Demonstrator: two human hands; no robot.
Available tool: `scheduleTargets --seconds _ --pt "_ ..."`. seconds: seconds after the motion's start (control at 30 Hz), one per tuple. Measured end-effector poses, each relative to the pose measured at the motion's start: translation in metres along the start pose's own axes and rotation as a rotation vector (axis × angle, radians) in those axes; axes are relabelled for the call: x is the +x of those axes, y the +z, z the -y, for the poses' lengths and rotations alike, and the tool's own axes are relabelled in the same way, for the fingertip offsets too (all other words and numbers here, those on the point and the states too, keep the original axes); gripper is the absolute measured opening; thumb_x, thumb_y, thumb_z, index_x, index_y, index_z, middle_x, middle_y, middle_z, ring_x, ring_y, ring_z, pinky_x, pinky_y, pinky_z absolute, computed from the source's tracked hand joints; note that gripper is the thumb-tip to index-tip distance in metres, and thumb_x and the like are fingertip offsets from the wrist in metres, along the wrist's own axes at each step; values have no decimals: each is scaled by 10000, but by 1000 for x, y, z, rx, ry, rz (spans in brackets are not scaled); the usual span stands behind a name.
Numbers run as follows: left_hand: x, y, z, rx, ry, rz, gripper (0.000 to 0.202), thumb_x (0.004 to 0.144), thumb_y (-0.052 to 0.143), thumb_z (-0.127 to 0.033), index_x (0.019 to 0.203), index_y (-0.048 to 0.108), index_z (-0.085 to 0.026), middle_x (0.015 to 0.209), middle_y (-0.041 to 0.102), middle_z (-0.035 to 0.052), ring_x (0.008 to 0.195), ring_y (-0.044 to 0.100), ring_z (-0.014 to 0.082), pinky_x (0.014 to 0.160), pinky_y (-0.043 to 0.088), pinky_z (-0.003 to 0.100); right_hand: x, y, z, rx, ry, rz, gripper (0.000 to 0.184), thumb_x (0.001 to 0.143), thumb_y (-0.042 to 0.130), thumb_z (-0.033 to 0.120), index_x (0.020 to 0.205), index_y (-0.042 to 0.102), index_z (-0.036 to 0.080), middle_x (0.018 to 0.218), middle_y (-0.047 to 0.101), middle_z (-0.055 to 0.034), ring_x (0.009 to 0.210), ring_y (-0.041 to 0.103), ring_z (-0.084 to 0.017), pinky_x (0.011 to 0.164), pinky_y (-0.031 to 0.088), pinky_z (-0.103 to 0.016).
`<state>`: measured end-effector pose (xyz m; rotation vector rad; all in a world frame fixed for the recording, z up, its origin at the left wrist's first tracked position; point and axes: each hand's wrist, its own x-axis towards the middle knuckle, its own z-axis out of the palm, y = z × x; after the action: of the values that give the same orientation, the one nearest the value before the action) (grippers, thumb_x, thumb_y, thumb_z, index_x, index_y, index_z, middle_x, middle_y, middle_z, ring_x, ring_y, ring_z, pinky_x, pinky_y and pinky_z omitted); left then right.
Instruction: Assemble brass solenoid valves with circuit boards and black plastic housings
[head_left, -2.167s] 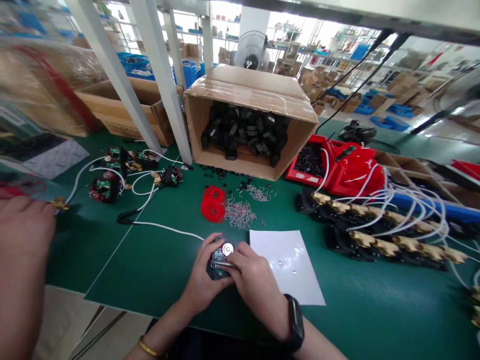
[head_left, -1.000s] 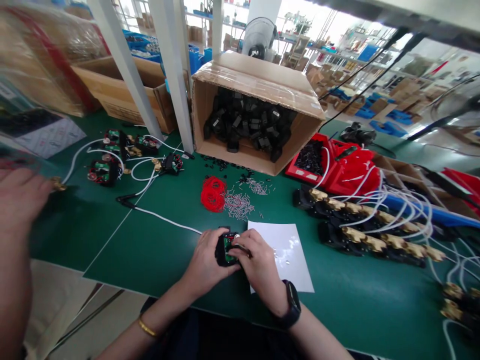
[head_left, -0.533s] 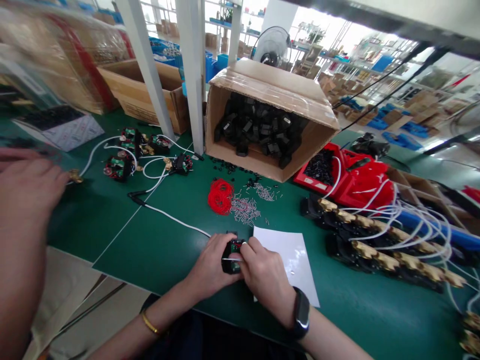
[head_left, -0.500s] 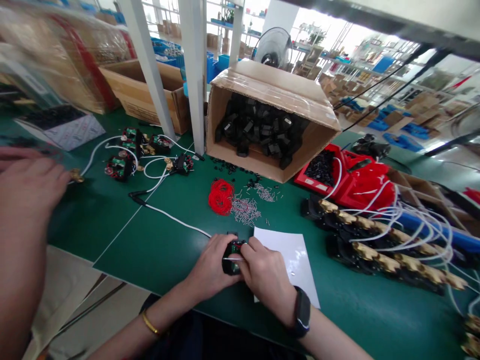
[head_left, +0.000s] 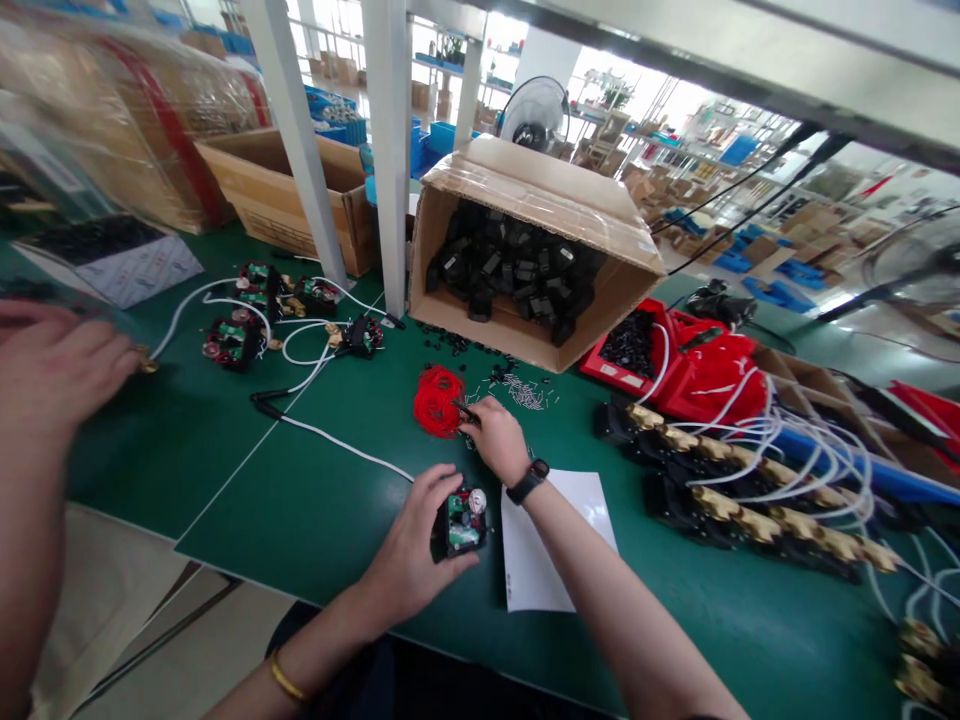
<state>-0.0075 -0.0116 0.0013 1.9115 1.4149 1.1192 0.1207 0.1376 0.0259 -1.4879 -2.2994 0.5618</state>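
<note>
My left hand (head_left: 414,545) grips a small black part with a green circuit board (head_left: 463,520) and holds it against the green table (head_left: 300,510). A white cable (head_left: 337,448) runs from that part to the left. My right hand (head_left: 495,437) is stretched forward to a pile of small metal pins (head_left: 525,395), its fingers pinched beside a bundle of red rings (head_left: 435,402). What the fingertips hold is too small to name. A white sheet (head_left: 551,540) lies under my right forearm.
A tipped cardboard box (head_left: 525,215) holds black parts. Red trays (head_left: 675,365) and rows of brass-fitted parts with white cables (head_left: 757,490) lie at right. More wired boards (head_left: 247,320) sit at left. Another person's hand (head_left: 52,370) works at the far left. White posts (head_left: 390,150) stand behind.
My right hand has left the black part and reached forward to the pins by the red rings. My left hand still holds the part in place.
</note>
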Motion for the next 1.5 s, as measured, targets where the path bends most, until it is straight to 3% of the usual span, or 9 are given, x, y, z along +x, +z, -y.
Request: scheduleTargets --seconds 0.1,0.2,0.37,0.5,0.6,0.8,1.13,1.33,1.5 --pt "-5 -1 4 46 146 -24 478 808 595 -164 1218 361 -240 1343 355 132 1254 392 261 1008 403 443 10 13 0 7 8 -9 65 807 617 163 800 670 200 931 620 -49 767 605 -165 658 410 -246" --pt "-7 -3 11 87 156 -31 350 833 567 -175 1146 418 -222 1355 342 146 1236 421 265 962 446 419 13 2 2 50 25 -43 73 815 596 165 775 655 179 867 635 -46 764 594 -165 674 410 -249" --pt "-7 -5 21 31 138 -116 379 818 601 -221 1134 392 -201 1314 411 163 1228 440 270 961 447 443 -8 -69 -4 208 78 -47 121 800 605 253 723 630 163 687 631 -6 592 530 -118 562 385 -222" --pt "-4 -4 24 45 148 -116 374 801 621 -211 1104 401 -206 1295 424 146 1213 445 264 955 447 445 -50 -108 -25 495 245 202 205 799 580 349 762 619 152 683 645 -13 409 359 -61 392 263 -199" --pt "-2 -3 24 40 126 -109 345 791 626 -212 1062 413 -211 1276 435 129 1187 459 260 939 452 438 -77 -98 -56 351 372 191 225 797 569 360 740 627 151 643 633 -17 394 352 -71 374 261 -205" --pt "3 -8 18 -24 -161 -61 664 714 685 -338 1266 339 -207 1280 435 125 1167 472 293 940 450 471 -99 -69 -103 69 413 -133 268 880 430 300 772 623 149 773 612 -78 660 549 -171 587 394 -264" --pt "19 -7 2 -190 -234 53 587 672 721 -319 1186 449 -242 1311 445 95 1197 474 290 988 419 458 -69 -54 -112 -124 400 7 38 706 655 165 727 624 170 731 611 -11 664 565 -145 569 350 -222" --pt "30 15 -6 -277 -235 114 625 649 738 -190 1203 456 -258 1268 473 74 1177 495 275 1008 402 453 -67 -50 -103 -249 355 105 70 810 571 128 759 585 173 842 619 -59 737 596 -171 580 343 -244" --pt "26 17 -3 -432 -252 106 846 644 753 -159 1342 282 -240 1278 496 107 1178 505 257 1014 395 443 -71 -65 -80 -307 273 65 51 900 473 174 898 523 171 949 593 -96 790 589 -202 605 355 -275"
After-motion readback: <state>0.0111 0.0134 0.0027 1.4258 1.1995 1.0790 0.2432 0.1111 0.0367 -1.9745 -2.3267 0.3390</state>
